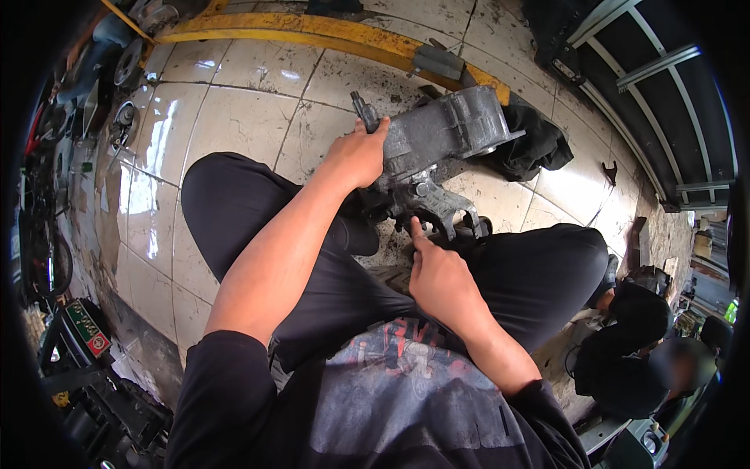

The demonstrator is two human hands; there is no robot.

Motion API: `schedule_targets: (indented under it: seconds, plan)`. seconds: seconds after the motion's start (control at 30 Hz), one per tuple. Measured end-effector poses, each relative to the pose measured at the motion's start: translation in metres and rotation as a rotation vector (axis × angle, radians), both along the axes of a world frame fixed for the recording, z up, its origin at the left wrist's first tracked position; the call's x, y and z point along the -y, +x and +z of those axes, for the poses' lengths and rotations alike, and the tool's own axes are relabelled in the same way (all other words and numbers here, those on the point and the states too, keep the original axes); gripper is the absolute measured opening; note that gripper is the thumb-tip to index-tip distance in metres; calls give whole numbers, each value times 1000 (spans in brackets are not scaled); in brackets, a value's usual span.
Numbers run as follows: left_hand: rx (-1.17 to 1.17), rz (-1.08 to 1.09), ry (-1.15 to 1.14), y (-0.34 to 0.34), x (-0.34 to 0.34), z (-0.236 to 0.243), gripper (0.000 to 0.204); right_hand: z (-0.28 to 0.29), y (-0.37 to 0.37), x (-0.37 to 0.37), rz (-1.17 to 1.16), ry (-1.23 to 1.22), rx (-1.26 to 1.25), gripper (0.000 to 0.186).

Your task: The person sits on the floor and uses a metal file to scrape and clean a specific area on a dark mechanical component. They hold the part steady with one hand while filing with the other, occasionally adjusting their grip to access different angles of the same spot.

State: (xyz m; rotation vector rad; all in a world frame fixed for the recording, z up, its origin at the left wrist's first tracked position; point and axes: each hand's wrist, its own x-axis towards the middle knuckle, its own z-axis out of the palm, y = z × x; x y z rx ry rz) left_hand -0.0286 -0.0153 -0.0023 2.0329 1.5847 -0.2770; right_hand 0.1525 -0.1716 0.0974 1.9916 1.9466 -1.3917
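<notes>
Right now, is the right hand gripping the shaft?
No, the left hand is at the shaft; the right hand points at the near side of the grey metal part.

Loose black T-shirt (391,430), short wide sleeves (223,391) ending near elbows. Large faded grey print (414,399) across front, red and pale figures near top. Plain black trousers (535,270), smooth fabric, creased at lap. Left hand (355,156), right hand (445,285) bare, forearms too.

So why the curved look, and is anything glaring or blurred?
Head view: a fisheye lens bends edges near the rim; head view: white glare streaks the tiled floor at left; head view: the other person's head, lower right, is blurred, while the metal casing looks sharp.
</notes>
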Motion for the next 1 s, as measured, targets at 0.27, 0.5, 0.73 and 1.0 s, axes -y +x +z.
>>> schedule_targets:
  seconds: [0.27, 0.5, 0.73, 1.0]
  plan:
    - [14, 6, 12, 1, 0, 1, 78, -29, 2, 5, 49, 55, 30, 63]
    - [-1, 5, -12, 1, -1, 4, 76, -33, 3, 13, 122, 83, 126, 74]
    - [-34, 4, -26, 2, -1, 2, 78, -35, 8, 9, 41, 47, 17, 67]
    - [-19, 2, -18, 3, -1, 2, 78, -28, 36, 15, 13, 91, -155, 62]
